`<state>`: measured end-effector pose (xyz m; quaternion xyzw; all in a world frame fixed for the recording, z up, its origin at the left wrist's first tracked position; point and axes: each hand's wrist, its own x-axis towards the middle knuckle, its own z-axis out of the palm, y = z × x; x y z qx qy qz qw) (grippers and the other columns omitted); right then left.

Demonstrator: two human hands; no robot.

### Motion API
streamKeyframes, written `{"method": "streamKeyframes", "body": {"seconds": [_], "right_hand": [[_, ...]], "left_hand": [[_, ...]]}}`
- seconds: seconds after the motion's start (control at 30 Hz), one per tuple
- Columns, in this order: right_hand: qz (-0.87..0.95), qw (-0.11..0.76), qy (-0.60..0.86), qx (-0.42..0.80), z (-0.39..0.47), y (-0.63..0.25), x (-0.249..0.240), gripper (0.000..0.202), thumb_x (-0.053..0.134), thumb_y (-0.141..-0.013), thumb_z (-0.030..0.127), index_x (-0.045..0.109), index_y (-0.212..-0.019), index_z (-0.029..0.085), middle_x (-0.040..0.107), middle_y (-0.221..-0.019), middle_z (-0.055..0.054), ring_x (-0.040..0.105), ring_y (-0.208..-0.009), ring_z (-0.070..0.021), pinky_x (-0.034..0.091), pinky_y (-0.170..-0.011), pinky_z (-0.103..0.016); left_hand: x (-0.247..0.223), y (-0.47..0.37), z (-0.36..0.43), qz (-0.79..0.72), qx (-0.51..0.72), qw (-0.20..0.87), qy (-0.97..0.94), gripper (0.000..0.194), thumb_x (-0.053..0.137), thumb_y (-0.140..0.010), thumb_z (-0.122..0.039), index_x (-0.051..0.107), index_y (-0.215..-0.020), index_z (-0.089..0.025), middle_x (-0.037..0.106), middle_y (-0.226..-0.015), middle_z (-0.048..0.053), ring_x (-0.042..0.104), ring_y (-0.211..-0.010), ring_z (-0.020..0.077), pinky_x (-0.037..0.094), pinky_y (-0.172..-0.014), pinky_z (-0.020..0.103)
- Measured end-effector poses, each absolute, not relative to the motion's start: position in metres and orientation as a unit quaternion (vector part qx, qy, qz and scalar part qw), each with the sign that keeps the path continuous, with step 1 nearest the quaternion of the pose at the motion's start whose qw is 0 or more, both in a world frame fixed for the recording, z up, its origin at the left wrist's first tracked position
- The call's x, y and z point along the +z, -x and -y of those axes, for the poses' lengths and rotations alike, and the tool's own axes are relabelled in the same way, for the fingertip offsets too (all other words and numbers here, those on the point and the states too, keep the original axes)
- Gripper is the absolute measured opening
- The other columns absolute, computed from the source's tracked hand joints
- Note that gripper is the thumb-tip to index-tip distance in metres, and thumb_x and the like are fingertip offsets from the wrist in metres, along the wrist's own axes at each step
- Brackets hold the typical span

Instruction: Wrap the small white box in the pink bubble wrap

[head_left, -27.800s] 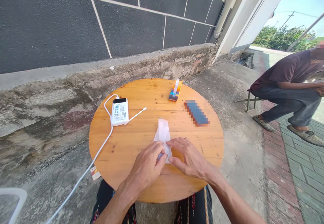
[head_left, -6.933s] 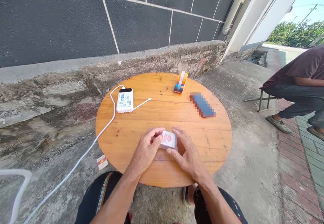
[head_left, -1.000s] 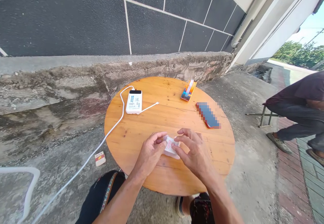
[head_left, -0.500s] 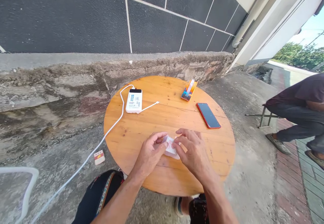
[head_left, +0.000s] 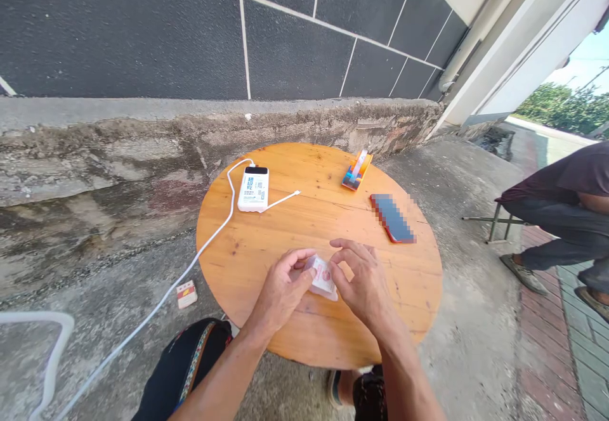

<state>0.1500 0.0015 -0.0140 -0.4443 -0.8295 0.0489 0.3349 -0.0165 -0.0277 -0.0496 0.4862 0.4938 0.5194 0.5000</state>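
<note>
A small white box with red print [head_left: 322, 276], seemingly in clear wrap, rests on the near part of the round wooden table [head_left: 266, 250]. My left hand [head_left: 285, 284] grips its left end between thumb and fingers. At its right end is my right hand [head_left: 359, 275], thumb and forefinger drawn together in a pinch and the other fingers curved above. Whether a bit of wrap is between those fingertips is too small to make out.
A white power bank [head_left: 254, 189] with a cable [head_left: 209, 241] lies back left. At the back right stands a tape dispenser [head_left: 356, 170], with a red-edged phone [head_left: 392, 218] nearer. A cigarette-pack-like box [head_left: 186, 295] is on the ground. A seated person [head_left: 561, 199] is at the right.
My right hand's fingertips have drawn slightly right, off the top of the box, so more of its red print shows. My left hand keeps its hold.
</note>
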Motion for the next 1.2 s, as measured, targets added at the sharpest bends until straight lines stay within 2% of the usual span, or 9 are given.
{"method": "streamKeyframes", "body": {"seconds": [0.67, 0.93, 1.2], "right_hand": [[0.807, 0.369, 0.456, 0.07, -0.015, -0.15, -0.019, 0.011, 0.05, -0.084, 0.016, 0.055, -0.076, 0.021, 0.066, -0.11, -0.008, 0.061, -0.1, -0.0235, 0.039, -0.085, -0.04], [0.796, 0.372, 0.472, 0.076, -0.016, -0.156, -0.017, 0.013, 0.049, -0.085, 0.016, 0.055, -0.075, 0.021, 0.066, -0.111, -0.009, 0.061, -0.101, -0.0232, 0.04, -0.084, -0.04], [0.79, 0.376, 0.478, 0.083, -0.017, -0.158, -0.015, 0.013, 0.049, -0.085, 0.016, 0.055, -0.074, 0.021, 0.066, -0.112, -0.009, 0.061, -0.104, -0.0232, 0.04, -0.088, -0.041]], "left_hand": [[-0.048, 0.015, 0.029, -0.494, 0.518, 0.466, -0.52, 0.026, 0.059, -0.078, -0.019, 0.066, -0.103, -0.019, 0.066, -0.111, 0.006, 0.061, -0.103, 0.021, 0.047, -0.096, 0.035], [-0.048, 0.015, 0.03, -0.475, 0.527, 0.473, -0.523, 0.023, 0.058, -0.077, -0.018, 0.064, -0.099, -0.018, 0.065, -0.114, 0.007, 0.061, -0.106, 0.0215, 0.045, -0.098, 0.035], [-0.042, 0.011, 0.033, -0.488, 0.512, 0.437, -0.556, 0.024, 0.063, -0.074, -0.017, 0.063, -0.099, -0.02, 0.061, -0.12, 0.007, 0.057, -0.111, 0.0224, 0.043, -0.098, 0.034]]}}
